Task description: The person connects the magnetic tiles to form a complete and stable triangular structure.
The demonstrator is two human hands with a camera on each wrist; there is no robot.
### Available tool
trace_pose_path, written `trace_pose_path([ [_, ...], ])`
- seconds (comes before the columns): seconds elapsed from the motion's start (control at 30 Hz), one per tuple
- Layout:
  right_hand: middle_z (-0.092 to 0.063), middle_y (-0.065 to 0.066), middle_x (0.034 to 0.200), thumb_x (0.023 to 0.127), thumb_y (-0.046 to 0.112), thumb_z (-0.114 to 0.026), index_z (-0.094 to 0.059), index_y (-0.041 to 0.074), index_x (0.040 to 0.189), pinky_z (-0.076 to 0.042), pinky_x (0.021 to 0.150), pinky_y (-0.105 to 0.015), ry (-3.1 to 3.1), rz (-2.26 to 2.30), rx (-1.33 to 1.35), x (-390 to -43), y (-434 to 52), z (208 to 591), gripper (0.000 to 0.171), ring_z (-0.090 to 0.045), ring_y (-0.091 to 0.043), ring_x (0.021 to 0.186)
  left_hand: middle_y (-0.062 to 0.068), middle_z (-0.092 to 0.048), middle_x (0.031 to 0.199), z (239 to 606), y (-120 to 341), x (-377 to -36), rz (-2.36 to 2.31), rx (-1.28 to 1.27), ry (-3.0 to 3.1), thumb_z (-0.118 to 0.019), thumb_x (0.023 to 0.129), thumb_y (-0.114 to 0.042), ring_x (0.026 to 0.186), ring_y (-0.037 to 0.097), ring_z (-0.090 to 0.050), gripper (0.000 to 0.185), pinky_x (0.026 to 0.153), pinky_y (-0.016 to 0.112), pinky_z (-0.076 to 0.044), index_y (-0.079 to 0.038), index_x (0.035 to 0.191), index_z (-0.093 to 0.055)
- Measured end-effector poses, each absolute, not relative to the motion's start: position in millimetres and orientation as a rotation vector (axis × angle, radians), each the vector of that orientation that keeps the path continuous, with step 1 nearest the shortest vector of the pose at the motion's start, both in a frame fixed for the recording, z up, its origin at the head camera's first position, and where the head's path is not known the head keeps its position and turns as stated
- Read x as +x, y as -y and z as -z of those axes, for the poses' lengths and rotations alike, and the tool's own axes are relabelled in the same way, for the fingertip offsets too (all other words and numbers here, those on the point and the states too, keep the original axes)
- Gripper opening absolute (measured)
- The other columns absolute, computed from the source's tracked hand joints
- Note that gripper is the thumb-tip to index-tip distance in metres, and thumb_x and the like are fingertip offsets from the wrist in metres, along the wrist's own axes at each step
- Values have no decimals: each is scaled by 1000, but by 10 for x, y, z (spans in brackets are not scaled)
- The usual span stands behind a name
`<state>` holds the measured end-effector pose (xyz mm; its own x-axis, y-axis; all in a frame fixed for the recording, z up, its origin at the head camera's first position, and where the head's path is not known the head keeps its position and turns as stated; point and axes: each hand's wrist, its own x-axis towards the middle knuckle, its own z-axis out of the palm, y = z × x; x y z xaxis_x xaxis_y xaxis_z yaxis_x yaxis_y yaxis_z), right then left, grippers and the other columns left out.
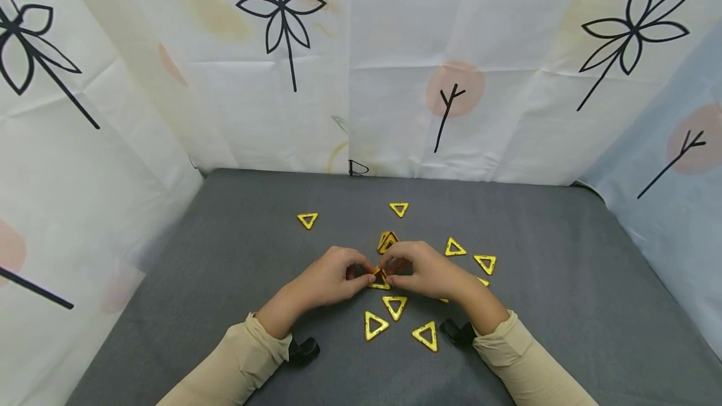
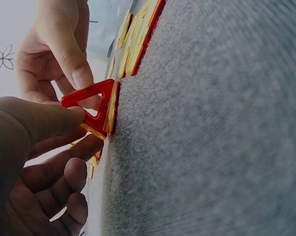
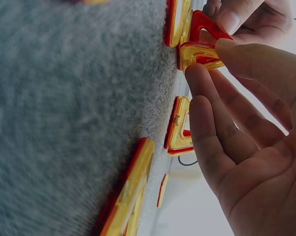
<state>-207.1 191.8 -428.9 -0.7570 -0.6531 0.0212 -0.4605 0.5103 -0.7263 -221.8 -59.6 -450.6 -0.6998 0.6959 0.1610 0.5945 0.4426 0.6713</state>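
Observation:
At the middle of the grey table both hands meet over a small group of yellow-and-red triangular frame tiles (image 1: 380,284). My left hand (image 1: 333,275) pinches a tilted triangle tile (image 2: 106,98), red side showing in the left wrist view, between thumb and fingers. From the other side my right hand (image 1: 429,271) pinches another tilted tile (image 3: 191,51), its yellow side visible in the right wrist view. The raised tiles lean together above one lying flat. Just beyond the fingers stands a small pyramid of such tiles (image 1: 387,242).
Loose triangle tiles lie flat around the hands: two at the back, one of them a left tile (image 1: 307,220), several on the right near a tile (image 1: 486,263), and three in front, including a tile (image 1: 425,336). Printed white cloth (image 1: 383,30) hangs behind the table (image 1: 248,205).

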Motion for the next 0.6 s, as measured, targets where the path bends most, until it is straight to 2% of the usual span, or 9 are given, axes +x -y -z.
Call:
trace_pose_path([
  [0.37,-75,-5,118,100,7,-74,-73,14,123,-61,89,-33,-2504,1090,-948,-2075,-1927,4286,24,-77,-20,108,-8,-75,90,4523,595,-2227,-1115,1120,-2538,-77,100,-20,60,3,-55,9,58,22,-47,-16,106,-82],
  [0.6,-75,-6,119,100,6,-73,-74,11,124,-61,89,-31,-2506,1094,-947,-2072,-1928,4274,24,-77,-20,108,-8,-78,100,4550,612,-2243,-1136,1100,-2497,-75,101,-20,63,3,-59,24,62,22,-51,-14,124,-77],
])
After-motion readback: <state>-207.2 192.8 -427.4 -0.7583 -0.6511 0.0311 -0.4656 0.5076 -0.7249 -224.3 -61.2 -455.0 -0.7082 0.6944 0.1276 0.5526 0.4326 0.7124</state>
